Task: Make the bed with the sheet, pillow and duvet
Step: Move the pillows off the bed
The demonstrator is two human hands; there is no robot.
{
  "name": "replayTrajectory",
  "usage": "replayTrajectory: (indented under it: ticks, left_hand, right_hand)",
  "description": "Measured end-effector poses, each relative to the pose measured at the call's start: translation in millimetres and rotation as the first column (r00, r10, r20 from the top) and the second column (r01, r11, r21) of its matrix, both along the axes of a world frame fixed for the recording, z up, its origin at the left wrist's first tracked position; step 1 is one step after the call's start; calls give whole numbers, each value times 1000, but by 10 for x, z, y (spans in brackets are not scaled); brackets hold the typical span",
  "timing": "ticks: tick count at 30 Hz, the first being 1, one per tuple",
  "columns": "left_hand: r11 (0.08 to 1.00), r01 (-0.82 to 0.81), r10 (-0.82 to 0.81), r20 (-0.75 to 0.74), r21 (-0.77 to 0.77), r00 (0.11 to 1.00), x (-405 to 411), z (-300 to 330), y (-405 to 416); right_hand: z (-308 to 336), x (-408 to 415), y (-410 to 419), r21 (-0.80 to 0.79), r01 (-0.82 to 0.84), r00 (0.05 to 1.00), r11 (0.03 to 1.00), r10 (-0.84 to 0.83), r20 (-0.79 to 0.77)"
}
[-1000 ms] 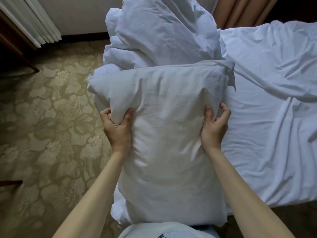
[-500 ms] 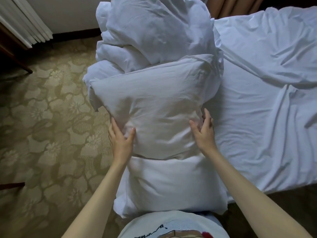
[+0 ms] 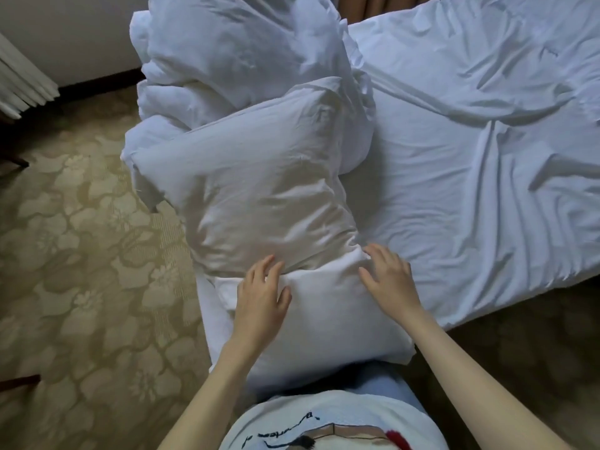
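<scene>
Both hands' fingers [image 3: 378, 254] atop pillow [image 3: 259, 196] (spread)

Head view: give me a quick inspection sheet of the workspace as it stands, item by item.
Surface: bed covered by a creased white sheet, its near corner over the carpet.
Job's things: pillow lying at the bed's left edge, bent across its near part; duvet heaped beyond it.
Clutter: nothing seen.
Hands: left hand and right hand lie on the pillow's near part, fingers spread, gripping nothing.
Cables: nothing seen.
Surroundings: flower-patterned carpet on the left, pleated curtain at the far left, wall behind.
</scene>
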State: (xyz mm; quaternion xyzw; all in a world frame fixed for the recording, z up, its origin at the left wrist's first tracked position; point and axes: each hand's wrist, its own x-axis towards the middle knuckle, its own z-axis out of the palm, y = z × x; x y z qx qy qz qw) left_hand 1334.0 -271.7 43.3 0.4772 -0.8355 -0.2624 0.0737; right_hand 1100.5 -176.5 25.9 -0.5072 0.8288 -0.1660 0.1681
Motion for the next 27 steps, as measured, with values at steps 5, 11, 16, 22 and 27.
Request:
replayTrajectory:
  ticks: [5,11,16,22,27]
  left_hand:
    - [999,45,-44,86,-6,995,-437,50,331]
    - [995,-53,39,162,81,986,-1234,91,809]
    - [989,-114,100,130,98,986,-1970,123,1266]
    - [992,-117,110,126,48,986,-2835,212,1604]
    - [996,-90,87,133,16,987,-3468,230,1633]
  right_hand:
    - [75,-483,337,-39,-84,987,996,78,-140]
    - [186,-1454,1006,-59,-129,971,990,114,-208]
    - [339,-2304,1529,-35,-102,983,994,95,-159]
    - [474,-3211,1930,-32,-61,991,998,57,-122]
    - [432,-3882,2043,-30,-13,995,999,10,-104]
